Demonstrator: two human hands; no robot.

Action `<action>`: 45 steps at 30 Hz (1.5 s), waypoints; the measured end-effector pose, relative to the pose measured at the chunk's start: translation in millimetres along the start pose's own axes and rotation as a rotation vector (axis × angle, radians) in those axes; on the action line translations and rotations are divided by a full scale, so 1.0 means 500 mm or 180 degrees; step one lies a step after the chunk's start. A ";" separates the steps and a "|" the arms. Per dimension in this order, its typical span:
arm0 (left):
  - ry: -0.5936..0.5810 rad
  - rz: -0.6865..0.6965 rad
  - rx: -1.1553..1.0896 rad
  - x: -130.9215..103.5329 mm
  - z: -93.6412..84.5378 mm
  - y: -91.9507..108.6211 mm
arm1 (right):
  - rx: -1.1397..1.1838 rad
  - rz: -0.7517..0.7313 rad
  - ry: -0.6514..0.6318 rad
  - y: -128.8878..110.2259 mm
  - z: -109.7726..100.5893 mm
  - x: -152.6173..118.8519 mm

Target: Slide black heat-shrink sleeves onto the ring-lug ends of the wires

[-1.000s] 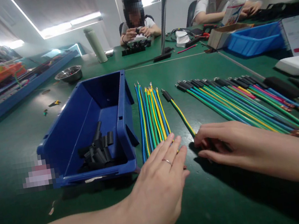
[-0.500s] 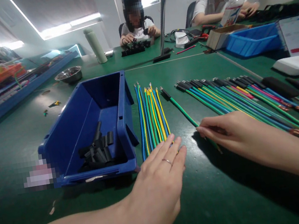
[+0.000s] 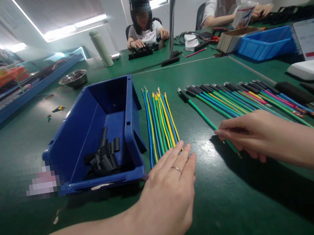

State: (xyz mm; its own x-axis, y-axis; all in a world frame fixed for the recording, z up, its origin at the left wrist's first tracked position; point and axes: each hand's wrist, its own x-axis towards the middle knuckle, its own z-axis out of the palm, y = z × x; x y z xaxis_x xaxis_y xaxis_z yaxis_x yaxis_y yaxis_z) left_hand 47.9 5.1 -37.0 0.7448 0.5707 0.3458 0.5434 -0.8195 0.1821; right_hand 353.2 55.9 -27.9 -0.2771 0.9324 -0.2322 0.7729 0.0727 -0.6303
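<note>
My right hand (image 3: 244, 133) pinches a green wire (image 3: 201, 114) near its lower end. A black sleeve covers the wire's far end, where a metal terminal shows. To its right lies a slanted row of sleeved wires (image 3: 222, 101) in green, blue, yellow and pink, partly hidden by my right hand. My left hand (image 3: 171, 188), a ring on one finger, lies flat with its fingers stretched over the near ends of an upright row of blue, green and yellow wires (image 3: 160, 121). Metal terminals tip those wires, and no black sleeves show on them.
A blue bin (image 3: 101, 182) with black tube pieces (image 3: 106, 157) stands left of the wires. Farther back are a metal bowl (image 3: 73, 79), a green bottle (image 3: 101, 49), a metal stand (image 3: 170, 60) and a light-blue tray (image 3: 267, 44). Two people sit across the table.
My right hand has moved right with the green wire, bringing it closer to the slanted row. My left hand has stayed in place.
</note>
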 end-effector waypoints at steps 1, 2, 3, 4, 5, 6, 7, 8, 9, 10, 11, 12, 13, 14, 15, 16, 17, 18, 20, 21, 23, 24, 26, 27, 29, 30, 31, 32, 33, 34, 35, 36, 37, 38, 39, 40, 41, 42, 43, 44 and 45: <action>-0.0001 -0.0001 0.0000 0.000 0.000 0.001 | 0.0037 0.0062 -0.0045 0.005 -0.001 0.000; -0.0005 -0.0006 -0.0003 0.000 0.000 0.001 | 0.0067 0.0117 -0.0084 0.010 -0.002 -0.001; -0.0015 -0.0018 -0.0004 0.000 0.000 0.001 | 0.0089 0.0166 -0.0114 0.013 -0.003 -0.001; -0.0026 -0.0028 -0.0006 -0.001 0.000 0.002 | 0.0101 0.0211 -0.0135 0.016 -0.004 -0.002; -0.0037 -0.0039 -0.0004 0.000 0.001 0.001 | 0.0108 0.0251 -0.0149 0.019 -0.005 -0.003; -0.0050 -0.0040 0.0000 0.000 0.002 0.001 | 0.0108 0.0283 -0.0156 0.021 -0.007 -0.004; -0.0064 -0.0041 0.0007 0.000 0.002 0.001 | 0.0104 0.0309 -0.0164 0.023 -0.008 -0.005; -0.0072 -0.0040 0.0012 0.000 0.003 0.000 | 0.0095 0.0332 -0.0167 0.025 -0.009 -0.006; -0.0084 -0.0032 0.0010 0.001 0.003 -0.001 | 0.0085 0.0351 -0.0174 0.027 -0.010 -0.006; -0.0087 -0.0028 0.0010 0.001 0.003 -0.001 | 0.0070 0.0366 -0.0170 0.028 -0.010 -0.007; -0.0094 -0.0032 0.0011 0.001 0.003 -0.002 | 0.0050 0.0375 -0.0157 0.028 -0.011 -0.007; -0.0088 -0.0032 0.0008 0.000 0.003 -0.002 | 0.0025 0.0382 -0.0142 0.028 -0.011 -0.008; -0.0082 -0.0035 0.0006 0.000 0.002 -0.002 | -0.0002 0.0385 -0.0123 0.027 -0.012 -0.008; -0.0078 -0.0035 0.0002 0.000 0.002 -0.002 | -0.0032 0.0384 -0.0100 0.024 -0.013 -0.009; -0.0076 -0.0040 -0.0001 0.000 0.002 -0.001 | -0.0058 0.0381 -0.0084 0.021 -0.015 -0.010; -0.0067 -0.0043 -0.0006 0.000 0.001 -0.001 | -0.0084 0.0382 -0.0082 0.016 -0.018 -0.011; -0.0060 -0.0040 -0.0011 0.000 0.001 0.000 | -0.0104 0.0384 -0.0085 0.010 -0.021 -0.013; -0.0053 -0.0036 -0.0016 0.000 0.001 0.001 | -0.0122 0.0383 -0.0081 0.003 -0.025 -0.015; -0.0047 -0.0034 -0.0027 0.000 0.000 0.002 | -0.0148 0.0372 -0.0066 -0.013 -0.035 -0.019; -0.0058 -0.0035 -0.0034 0.000 0.000 0.002 | -0.0161 0.0365 -0.0049 -0.021 -0.041 -0.021; -0.0079 -0.0048 -0.0039 0.000 0.000 0.001 | -0.0193 0.0360 -0.0018 -0.034 -0.051 -0.025; -0.0088 -0.0049 -0.0039 0.000 0.000 0.000 | -0.0214 0.0366 -0.0014 -0.038 -0.055 -0.026; -0.0082 -0.0044 -0.0033 0.000 0.000 -0.001 | -0.0261 0.0390 -0.0002 -0.039 -0.062 -0.027; -0.0083 -0.0040 -0.0031 0.000 0.001 -0.001 | -0.0282 0.0412 0.0000 -0.036 -0.064 -0.026; -0.0092 -0.0029 -0.0019 0.000 0.002 -0.002 | -0.0312 0.0477 -0.0009 -0.025 -0.066 -0.022; -0.0090 -0.0037 -0.0003 0.000 0.003 -0.002 | -0.0321 0.0517 -0.0022 -0.018 -0.066 -0.019; -0.0087 -0.0038 0.0010 0.000 0.004 -0.003 | -0.0331 0.0560 -0.0037 -0.010 -0.066 -0.015; -0.0081 -0.0034 0.0020 0.001 0.005 -0.004 | -0.0343 0.0604 -0.0058 -0.002 -0.066 -0.010; -0.0072 -0.0024 0.0023 0.001 0.006 -0.004 | -0.0358 0.0649 -0.0078 0.004 -0.066 -0.005; -0.0061 -0.0014 0.0023 0.001 0.007 -0.005 | -0.0376 0.0690 -0.0092 0.010 -0.067 -0.001; -0.0061 0.0001 0.0019 0.001 0.007 -0.005 | -0.0391 0.0725 -0.0106 0.013 -0.067 0.003; -0.0059 0.0012 0.0023 0.000 0.007 -0.005 | -0.0402 0.0749 -0.0115 0.015 -0.068 0.006; -0.0053 0.0015 0.0029 -0.001 0.007 -0.005 | -0.0403 0.0760 -0.0125 0.016 -0.070 0.008; -0.0045 0.0015 0.0032 -0.001 0.007 -0.005 | -0.0397 0.0760 -0.0137 0.015 -0.071 0.010; -0.0033 0.0010 0.0034 -0.002 0.007 -0.004 | -0.0383 0.0756 -0.0155 0.014 -0.073 0.010; -0.0020 0.0006 0.0033 -0.003 0.008 -0.004 | -0.0369 0.0754 -0.0178 0.014 -0.074 0.010; -0.0010 0.0003 0.0027 -0.004 0.008 -0.004 | -0.0356 0.0753 -0.0202 0.014 -0.075 0.010; -0.0003 -0.0004 0.0024 -0.004 0.008 -0.004 | -0.0351 0.0751 -0.0212 0.015 -0.075 0.009; -0.0001 -0.0007 0.0023 -0.004 0.009 -0.004 | -0.0352 0.0744 -0.0217 0.018 -0.075 0.008; -0.0006 -0.0010 0.0026 -0.004 0.009 -0.005 | -0.0360 0.0732 -0.0207 0.021 -0.074 0.007; -0.0012 -0.0008 0.0027 -0.004 0.010 -0.005 | -0.0371 0.0716 -0.0192 0.026 -0.074 0.006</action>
State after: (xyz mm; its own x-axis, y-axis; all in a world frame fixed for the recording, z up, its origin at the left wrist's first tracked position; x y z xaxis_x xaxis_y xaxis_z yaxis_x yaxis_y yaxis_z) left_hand 47.1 6.1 -42.7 0.7449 0.5730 0.3418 0.5486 -0.8176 0.1751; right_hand 383.3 72.8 -9.4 -0.1216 0.9072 -0.4028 0.8786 -0.0904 -0.4689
